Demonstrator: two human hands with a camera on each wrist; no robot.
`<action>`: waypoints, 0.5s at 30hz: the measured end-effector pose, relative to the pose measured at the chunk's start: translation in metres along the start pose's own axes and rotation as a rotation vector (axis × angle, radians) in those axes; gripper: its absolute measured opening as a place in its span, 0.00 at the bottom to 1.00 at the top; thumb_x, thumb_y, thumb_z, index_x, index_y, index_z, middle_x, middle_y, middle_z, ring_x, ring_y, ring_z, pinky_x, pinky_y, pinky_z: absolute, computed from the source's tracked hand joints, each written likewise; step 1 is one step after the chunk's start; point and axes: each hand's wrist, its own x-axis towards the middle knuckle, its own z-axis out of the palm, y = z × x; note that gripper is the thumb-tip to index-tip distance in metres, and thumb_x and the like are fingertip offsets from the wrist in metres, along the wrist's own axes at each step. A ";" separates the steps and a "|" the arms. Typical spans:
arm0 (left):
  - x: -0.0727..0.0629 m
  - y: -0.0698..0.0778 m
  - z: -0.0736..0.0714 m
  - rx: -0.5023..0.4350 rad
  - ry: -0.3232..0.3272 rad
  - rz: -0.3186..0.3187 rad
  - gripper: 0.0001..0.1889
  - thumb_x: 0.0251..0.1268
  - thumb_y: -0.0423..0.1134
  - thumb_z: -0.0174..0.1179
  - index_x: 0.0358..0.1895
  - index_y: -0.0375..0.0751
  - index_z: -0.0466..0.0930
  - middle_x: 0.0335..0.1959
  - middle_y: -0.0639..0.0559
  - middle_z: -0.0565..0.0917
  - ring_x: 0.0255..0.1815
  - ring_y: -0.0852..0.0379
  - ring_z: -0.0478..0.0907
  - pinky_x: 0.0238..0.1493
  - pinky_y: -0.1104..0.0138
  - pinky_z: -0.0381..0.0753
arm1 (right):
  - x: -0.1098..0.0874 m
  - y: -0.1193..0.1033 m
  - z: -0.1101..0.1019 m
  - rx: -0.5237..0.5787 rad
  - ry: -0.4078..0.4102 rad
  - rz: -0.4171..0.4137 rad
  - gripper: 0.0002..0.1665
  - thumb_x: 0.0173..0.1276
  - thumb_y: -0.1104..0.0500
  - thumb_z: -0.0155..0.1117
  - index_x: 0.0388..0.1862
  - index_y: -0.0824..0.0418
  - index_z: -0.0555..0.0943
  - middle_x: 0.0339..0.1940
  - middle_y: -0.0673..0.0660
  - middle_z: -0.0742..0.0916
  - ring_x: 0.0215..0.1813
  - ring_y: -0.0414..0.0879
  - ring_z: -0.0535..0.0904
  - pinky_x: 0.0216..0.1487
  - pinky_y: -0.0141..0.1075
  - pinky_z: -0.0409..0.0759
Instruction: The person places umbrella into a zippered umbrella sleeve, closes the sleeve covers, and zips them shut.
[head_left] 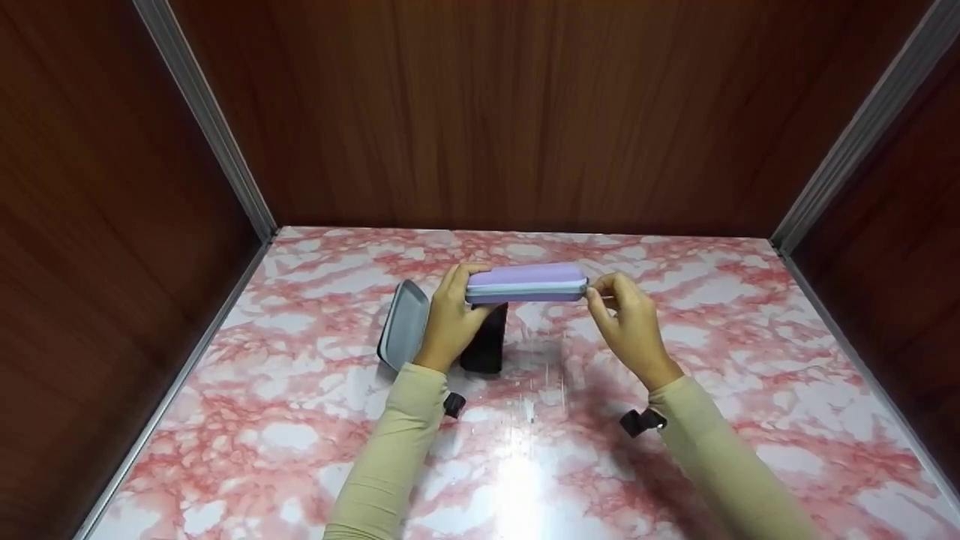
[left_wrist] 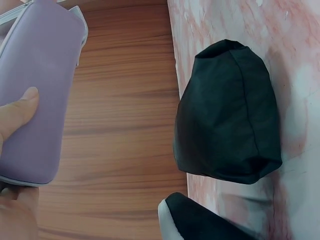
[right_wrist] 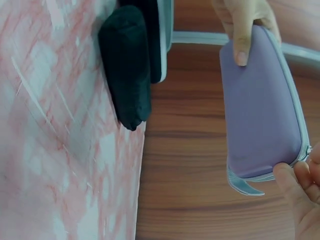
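A lavender zip case [head_left: 527, 275] is held up above the table, with a pale grey zip band along its edge. My left hand [head_left: 448, 315] grips its left end, the thumb [left_wrist: 25, 107] lying on the lavender face. At the other end, my right hand [head_left: 631, 324] pinches at the corner by the zip slider [right_wrist: 308, 149]; the pull itself is mostly hidden by the fingers. A grey fabric zip tail [right_wrist: 245, 187] sticks out from that end. How far the zip is closed cannot be made out.
A black fabric pouch [head_left: 486, 343] stands on the red-and-white marbled table [head_left: 285, 442] below the left hand. Left of it is a grey, black-edged shallow tray-like piece [head_left: 405, 324], tilted up. Wood-grain panels [head_left: 480, 112] enclose the back and sides.
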 end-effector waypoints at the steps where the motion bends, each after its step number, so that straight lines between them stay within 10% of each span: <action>1: 0.000 0.001 0.000 -0.001 -0.002 0.002 0.22 0.57 0.38 0.74 0.53 0.41 0.77 0.53 0.50 0.80 0.57 0.55 0.78 0.59 0.61 0.76 | 0.000 0.000 0.000 0.001 -0.001 0.008 0.03 0.68 0.71 0.64 0.37 0.71 0.77 0.33 0.59 0.84 0.38 0.46 0.83 0.43 0.24 0.80; 15: 0.003 0.001 0.000 -0.027 -0.001 0.006 0.21 0.58 0.36 0.74 0.53 0.39 0.77 0.52 0.49 0.80 0.56 0.55 0.78 0.59 0.62 0.76 | 0.003 -0.001 -0.001 0.046 -0.011 0.196 0.05 0.74 0.67 0.59 0.37 0.69 0.76 0.34 0.58 0.86 0.34 0.45 0.81 0.34 0.24 0.75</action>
